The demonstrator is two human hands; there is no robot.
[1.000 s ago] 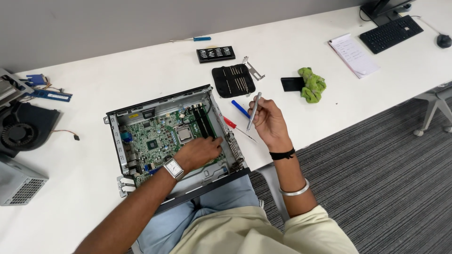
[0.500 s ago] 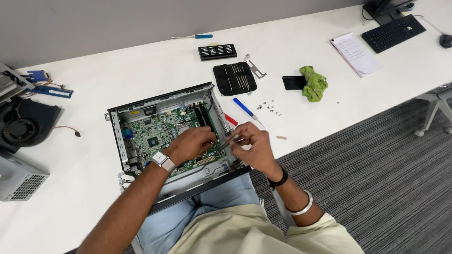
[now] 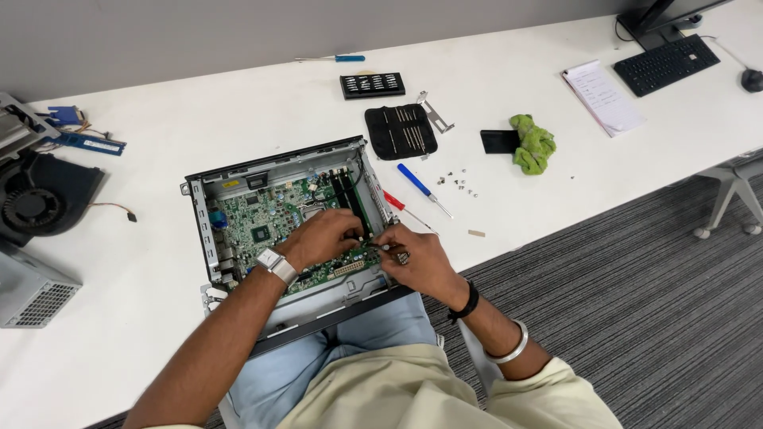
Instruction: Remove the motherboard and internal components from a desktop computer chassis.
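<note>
An open desktop computer case (image 3: 208,238) lies on the white table, its green motherboard (image 3: 253,216) exposed. My left hand (image 3: 322,238), with a watch on the wrist, rests on the board near its front right corner. My right hand (image 3: 413,256) is beside it at the case's right edge, fingers closed on a small screwdriver (image 3: 380,247) whose tip points at the board. The two hands almost touch. What lies under the fingers is hidden.
A blue screwdriver (image 3: 423,189), a red one (image 3: 397,202) and loose screws (image 3: 458,183) lie right of the case. Behind are a black tool pouch (image 3: 401,131), a bit holder (image 3: 372,84), a green cloth (image 3: 533,144). A fan part (image 3: 40,199) sits far left, a keyboard (image 3: 664,63) far right.
My right hand came down from above the table, where it held the screwdriver up, to the right edge of the case. My left hand stayed on the board.
</note>
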